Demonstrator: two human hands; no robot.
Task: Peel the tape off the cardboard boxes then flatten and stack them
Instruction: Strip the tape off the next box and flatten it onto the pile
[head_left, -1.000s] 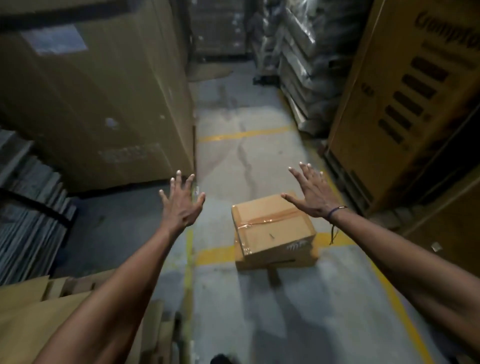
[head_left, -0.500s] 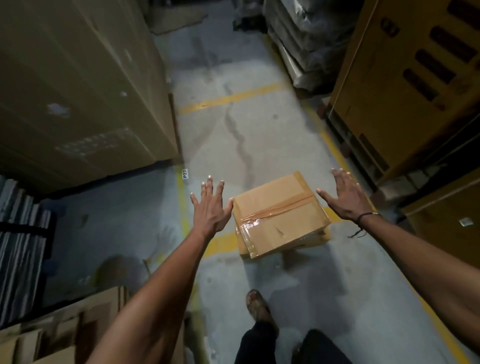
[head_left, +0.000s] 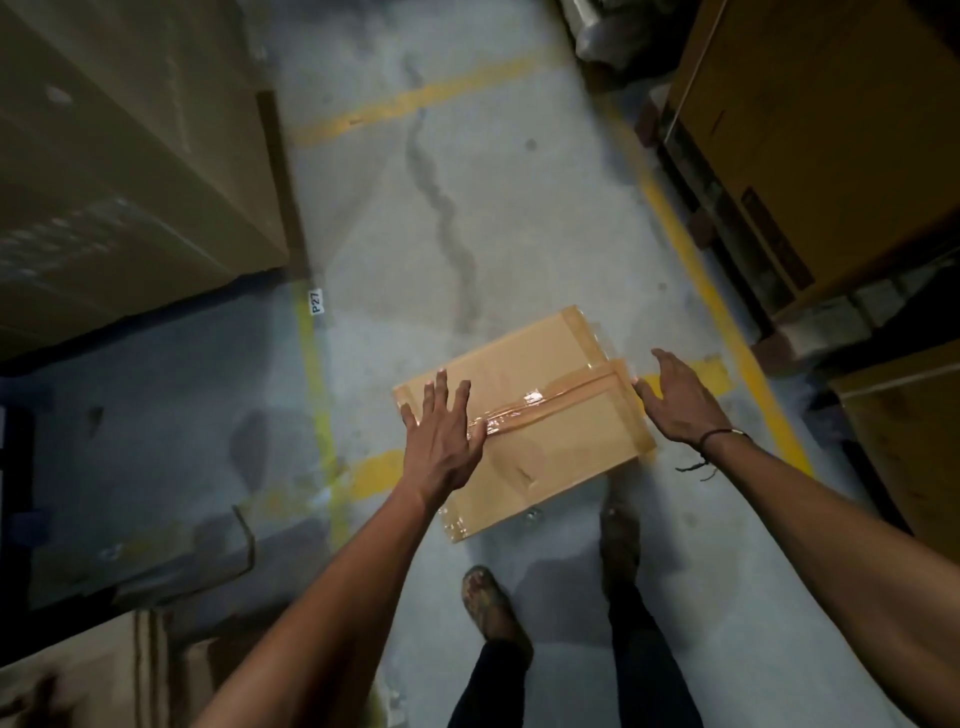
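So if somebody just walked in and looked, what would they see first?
First, the small cardboard box lying on the grey floor in the middle, with shiny tape stretched across its top. Two bare hands reach for it: the left hand spread over its near-left part, the right hand open at its right edge. Huge cartons stand on both sides, like the big carton on the left, and yellow lines cross the floor.

Tan-brown cardboard box (head_left: 524, 415) crossed by a glossy, translucent brown tape strip (head_left: 540, 402); grey concrete floor (head_left: 493, 208) marked with worn yellow lines (head_left: 316, 374) and a dark wavy crack (head_left: 441, 208); white floor label (head_left: 316, 301) with black lettering; dark cord bracelet (head_left: 719, 436); mottled brown shoe (head_left: 488, 605); black trousers (head_left: 498, 686)
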